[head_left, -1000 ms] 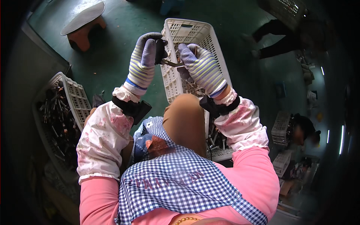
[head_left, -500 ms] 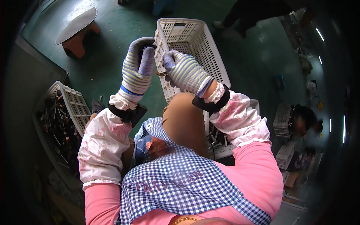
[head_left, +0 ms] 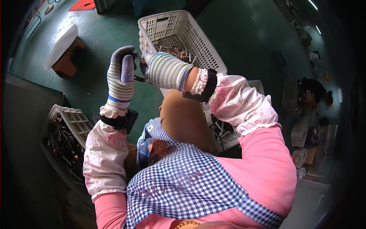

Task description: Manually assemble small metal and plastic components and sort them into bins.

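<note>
Both hands wear striped knit gloves and meet near the big white crate's left side. My left hand is closed, fingers bent over and thumb pressed up against them. A small metal piece shows at its fingertips, between the two hands; its kind is unclear. My right hand is wrapped round a dark curved tool, mostly hidden by the glove. Beyond the hands stands the white plastic crate, with several small metal and copper-coloured parts at its bottom.
On the left a second white crate holds dark slender parts. Another crate with metal parts is by my right thigh. A stool stands on the green floor at the far left. More crates are at right.
Both hands have shifted left relative to the big crate, off its near rim. The view has turned, and small parts at the crate's bottom now show.
</note>
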Demonstrator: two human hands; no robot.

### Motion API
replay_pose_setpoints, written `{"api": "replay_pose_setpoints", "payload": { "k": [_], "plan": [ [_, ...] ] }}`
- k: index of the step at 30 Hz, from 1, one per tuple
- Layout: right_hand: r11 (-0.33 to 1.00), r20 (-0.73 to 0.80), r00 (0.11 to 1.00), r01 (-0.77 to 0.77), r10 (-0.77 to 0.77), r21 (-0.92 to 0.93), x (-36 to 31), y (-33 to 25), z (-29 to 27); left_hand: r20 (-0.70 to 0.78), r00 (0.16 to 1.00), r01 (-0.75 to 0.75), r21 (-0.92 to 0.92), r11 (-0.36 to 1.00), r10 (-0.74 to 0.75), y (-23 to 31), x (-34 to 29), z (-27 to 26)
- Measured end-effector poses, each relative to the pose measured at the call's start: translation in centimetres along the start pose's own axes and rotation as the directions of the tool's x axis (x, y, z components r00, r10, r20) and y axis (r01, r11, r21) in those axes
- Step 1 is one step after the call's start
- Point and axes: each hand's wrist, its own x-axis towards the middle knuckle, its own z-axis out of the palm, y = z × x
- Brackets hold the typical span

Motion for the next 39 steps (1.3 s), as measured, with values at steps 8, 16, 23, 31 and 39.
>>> {"api": "replay_pose_setpoints", "payload": {
  "k": [8,16,23,31,39],
  "plan": [
    [0.999,0.087,0.996,0.016,-0.012,-0.048,0.1,-0.1,-0.1,0.012,1.0,-0.029,0.002,1.0,0.029,-0.7,-0.2,0.1],
    [0.996,-0.02,0.999,0.044,-0.042,0.084,0.0,0.7,0.0,0.047,0.999,0.007,-0.006,1.0,-0.006,0.1,0.1,-0.2],
    [0.902,0.0,0.997,-0.075,0.083,0.425,-1.5,2.8,-0.4,-0.056,0.989,0.12,-0.208,0.971,-0.134,0.0,0.3,0.1],
    [0.325,-0.141,0.903,0.002,0.406,0.946,-8.6,13.7,-1.6,-0.15,0.983,0.067,-0.246,0.967,-0.106,2.0,0.2,-1.3],
    [0.014,-0.08,0.7,0.099,0.71,0.995,-21.7,27.6,4.0,0.063,0.836,0.502,0.313,0.806,-0.545,0.4,-0.4,-7.0]
  ]
}}
